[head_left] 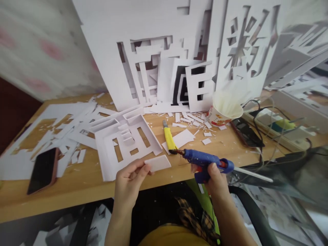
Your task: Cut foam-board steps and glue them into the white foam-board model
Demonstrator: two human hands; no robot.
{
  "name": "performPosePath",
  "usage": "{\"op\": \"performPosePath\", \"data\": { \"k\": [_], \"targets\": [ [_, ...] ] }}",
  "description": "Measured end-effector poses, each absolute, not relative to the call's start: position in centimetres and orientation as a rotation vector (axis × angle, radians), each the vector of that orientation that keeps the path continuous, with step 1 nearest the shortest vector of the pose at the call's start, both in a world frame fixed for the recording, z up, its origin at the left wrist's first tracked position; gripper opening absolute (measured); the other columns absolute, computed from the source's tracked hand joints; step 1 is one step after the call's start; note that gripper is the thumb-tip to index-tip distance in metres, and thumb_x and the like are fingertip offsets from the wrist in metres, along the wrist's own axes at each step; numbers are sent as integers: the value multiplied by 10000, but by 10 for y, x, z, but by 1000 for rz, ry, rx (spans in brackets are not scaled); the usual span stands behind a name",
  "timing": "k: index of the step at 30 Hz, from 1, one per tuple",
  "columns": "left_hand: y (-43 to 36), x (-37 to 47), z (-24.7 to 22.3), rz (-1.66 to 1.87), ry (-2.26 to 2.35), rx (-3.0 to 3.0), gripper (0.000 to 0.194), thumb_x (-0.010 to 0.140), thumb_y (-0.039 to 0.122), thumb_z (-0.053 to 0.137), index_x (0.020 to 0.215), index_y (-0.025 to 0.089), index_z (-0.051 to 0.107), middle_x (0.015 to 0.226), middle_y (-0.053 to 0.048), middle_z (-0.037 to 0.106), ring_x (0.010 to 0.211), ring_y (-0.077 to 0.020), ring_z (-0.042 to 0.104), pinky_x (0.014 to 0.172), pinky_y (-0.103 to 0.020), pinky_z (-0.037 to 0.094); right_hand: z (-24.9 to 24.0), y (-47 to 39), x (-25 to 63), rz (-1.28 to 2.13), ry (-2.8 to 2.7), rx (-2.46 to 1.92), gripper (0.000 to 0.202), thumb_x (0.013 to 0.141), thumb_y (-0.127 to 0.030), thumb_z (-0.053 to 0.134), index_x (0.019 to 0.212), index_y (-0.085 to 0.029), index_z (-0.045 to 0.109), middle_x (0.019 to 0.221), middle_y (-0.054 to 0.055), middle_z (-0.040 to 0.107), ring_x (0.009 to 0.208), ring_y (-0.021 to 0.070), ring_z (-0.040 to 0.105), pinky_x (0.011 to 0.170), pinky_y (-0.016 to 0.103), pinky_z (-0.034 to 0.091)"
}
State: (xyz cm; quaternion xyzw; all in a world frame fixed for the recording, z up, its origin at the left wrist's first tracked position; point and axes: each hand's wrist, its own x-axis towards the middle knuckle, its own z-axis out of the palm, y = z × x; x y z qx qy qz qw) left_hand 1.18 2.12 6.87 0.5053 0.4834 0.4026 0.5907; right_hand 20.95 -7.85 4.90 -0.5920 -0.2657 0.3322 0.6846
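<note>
My left hand [132,177] pinches the left end of a small white strip [160,163] over the table's front edge. My right hand [214,179] is wrapped round the handle of a blue glue gun [202,158]. The gun's dark nozzle points left, a little to the right of the strip and apart from it, and a white glue stick [253,174] sticks out of its back. Behind my left hand lies a white cut-out character with raised walls [126,140]. A yellow cutter knife [168,137] rests beside it, partly on a flat white piece [183,138].
Phones lie at left [43,169] and right [246,131]. A paper cup [222,112] and a power strip [289,136] with cables stand at the right. Tall cut-out boards [102,44] lean at the back; white scraps [84,118] litter the wooden table [77,194].
</note>
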Motion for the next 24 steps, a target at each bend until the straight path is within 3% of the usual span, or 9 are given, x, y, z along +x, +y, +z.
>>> {"op": "performPosePath", "data": {
  "k": [3,9,15,20,24],
  "targets": [
    [21,3,69,977,1116,1212,382,693,541,803,754,167,752,631,-41,700,609,-185,656,649,-302,567,59,-70,193,778,-574,-1336,573,706,-786,643,653,-217,609,559,23,621,521,179,573,532,313,491],
    [22,-3,73,996,1076,1184,326,726,489,802,692,175,722,632,-24,684,630,-162,645,663,-270,541,65,-70,181,810,-517,-1313,604,658,-752,724,891,-196,692,541,-15,598,489,160,549,528,303,483],
    [17,-2,79,1026,1027,1144,291,721,462,818,724,180,748,634,-15,681,627,-152,635,650,-254,528,52,-74,192,856,-670,-1271,504,701,-705,712,676,-205,651,523,10,608,455,156,551,485,300,505],
    [17,-5,79,1074,1008,1078,263,709,433,838,756,186,760,639,-9,693,625,-141,645,656,-236,534,52,-73,186,852,-565,-1274,489,669,-682,760,761,-208,680,549,7,628,483,153,561,476,273,491],
    [19,-10,75,1081,1033,1096,273,728,441,822,737,178,750,640,-16,701,633,-147,657,675,-248,552,56,-70,179,840,-530,-1284,512,654,-708,755,679,-210,645,526,9,619,473,150,550,469,271,473]
  ]
}}
